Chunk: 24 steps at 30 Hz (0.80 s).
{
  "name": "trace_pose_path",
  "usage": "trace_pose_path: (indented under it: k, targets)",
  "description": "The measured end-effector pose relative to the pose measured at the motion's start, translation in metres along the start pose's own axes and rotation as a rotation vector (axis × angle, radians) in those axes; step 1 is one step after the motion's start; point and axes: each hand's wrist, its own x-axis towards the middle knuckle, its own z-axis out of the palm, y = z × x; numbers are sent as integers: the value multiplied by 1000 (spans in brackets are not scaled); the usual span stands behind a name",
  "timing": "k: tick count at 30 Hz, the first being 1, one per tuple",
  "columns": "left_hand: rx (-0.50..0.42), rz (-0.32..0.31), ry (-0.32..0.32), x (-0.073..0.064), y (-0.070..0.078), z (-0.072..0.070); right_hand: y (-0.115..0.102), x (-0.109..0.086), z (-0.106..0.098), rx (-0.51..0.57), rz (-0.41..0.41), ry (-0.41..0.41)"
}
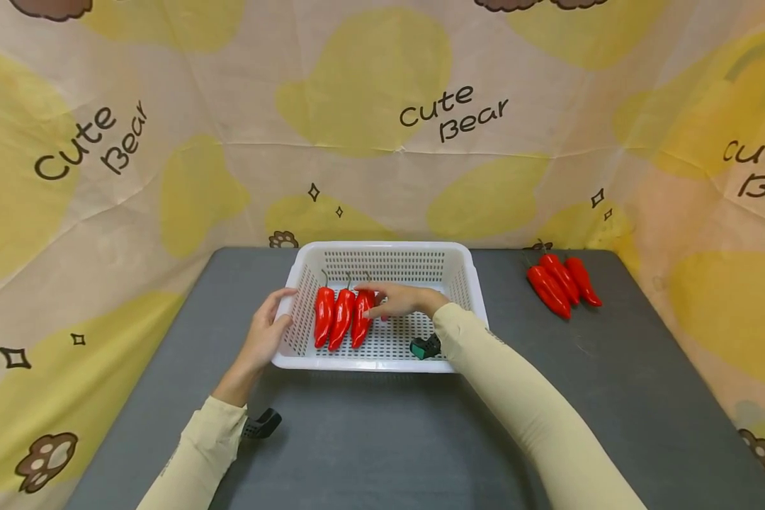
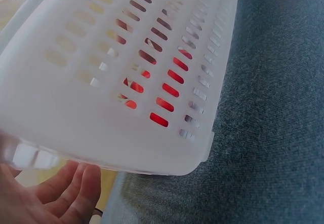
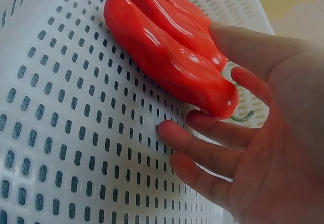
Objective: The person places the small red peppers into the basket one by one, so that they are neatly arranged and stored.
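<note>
A white perforated plastic basket point(image 1: 382, 365) stands on the grey table, with three red peppers point(image 1: 324, 317) side by side in its left half. My left hand point(image 1: 268, 333) holds the basket's left rim; in the left wrist view its curled fingers point(image 2: 83, 188) are at the rim. Inside the basket, my right hand point(image 1: 395, 299) is at the rightmost pepper point(image 1: 362, 319). The right wrist view shows the thumb and fingers spread around the stem end of that pepper point(image 3: 169, 57), the fingers loose and not closed on it.
Three more red peppers point(image 1: 557, 283) lie together at the table's back right. A patterned cloth point(image 1: 370, 92) hangs behind the table point(image 1: 370, 439). The basket's right half shows its bare slotted floor.
</note>
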Motion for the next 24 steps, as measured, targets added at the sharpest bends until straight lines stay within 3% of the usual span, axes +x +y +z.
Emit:
trace_pose_path:
  k: [14,24]
  targets:
    - [-1,0,-2,-1,-2,-1,-2,-5,-2,-4,-30,61]
    - [-11,-8,-2,0,0,-2,-10,-14,-13,-59,-62,165]
